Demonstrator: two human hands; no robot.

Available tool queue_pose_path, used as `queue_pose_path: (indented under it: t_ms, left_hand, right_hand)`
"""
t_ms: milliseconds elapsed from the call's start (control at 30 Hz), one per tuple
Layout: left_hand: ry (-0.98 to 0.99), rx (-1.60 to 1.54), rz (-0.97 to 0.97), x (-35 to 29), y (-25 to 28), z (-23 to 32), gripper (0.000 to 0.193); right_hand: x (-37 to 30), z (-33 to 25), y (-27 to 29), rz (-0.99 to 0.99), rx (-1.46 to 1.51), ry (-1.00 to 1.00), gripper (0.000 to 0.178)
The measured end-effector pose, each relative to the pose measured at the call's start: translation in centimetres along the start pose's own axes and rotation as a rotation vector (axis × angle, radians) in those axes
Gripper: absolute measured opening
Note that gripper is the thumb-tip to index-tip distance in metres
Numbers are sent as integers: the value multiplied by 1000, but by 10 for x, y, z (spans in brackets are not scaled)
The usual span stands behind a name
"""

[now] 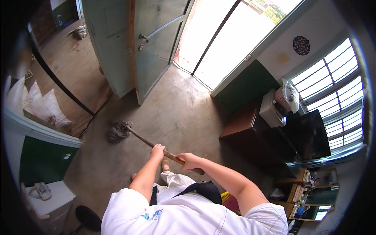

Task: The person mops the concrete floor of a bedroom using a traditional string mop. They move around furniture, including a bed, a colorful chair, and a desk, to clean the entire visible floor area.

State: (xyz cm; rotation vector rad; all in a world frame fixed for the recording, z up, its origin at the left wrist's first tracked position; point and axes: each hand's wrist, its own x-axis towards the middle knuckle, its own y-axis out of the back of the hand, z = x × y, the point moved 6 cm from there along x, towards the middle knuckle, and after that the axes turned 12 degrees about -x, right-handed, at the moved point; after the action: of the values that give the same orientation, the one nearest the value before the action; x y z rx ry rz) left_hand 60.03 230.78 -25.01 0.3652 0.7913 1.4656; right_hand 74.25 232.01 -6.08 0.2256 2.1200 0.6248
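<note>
A mop (pixel 118 132) with a dark, stringy grey head rests on the concrete floor (pixel 168 113), ahead and to the left of my feet. Its wooden handle slants back toward my body on the right. My left hand (pixel 158 151) is wrapped round the middle of that handle. Closer to the handle's top end, my right hand (pixel 189 161) grips it as well, and the end sticks out just past this hand. One shoe (pixel 165 165) shows beneath the handle.
A green door (pixel 156 43) stands ajar by a bright doorway (pixel 231 39). On the right are a brown cabinet (pixel 243 135), a dark television (pixel 307 135) and a shelf of small items. To the left, a telephone (pixel 41 191) sits on a white table, and white sacks (pixel 43 100) lie beyond another doorway.
</note>
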Motion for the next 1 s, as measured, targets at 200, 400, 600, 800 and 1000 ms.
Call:
queue_pose_path:
  t_ms: [200, 400, 600, 800, 1000]
  left_hand:
    - [1, 77, -69, -49, 37, -21, 6]
    - [59, 228, -196, -120, 66, -55, 19]
    - [265, 282, -273, -215, 97, -163, 36]
    - [563, 206, -293, -302, 127, -264, 33]
    - [645, 124, -84, -343, 119, -289, 25]
  right_hand:
    - [0, -47, -30, -178, 122, -46, 75]
    - [-3, -99, -61, -381, 56, -2, 77]
    - [57, -168, -152, -534, 98, 157, 77]
    - [117, -277, -212, -703, -268, 309, 67]
    - [127, -300, -240, -691, -348, 244, 58]
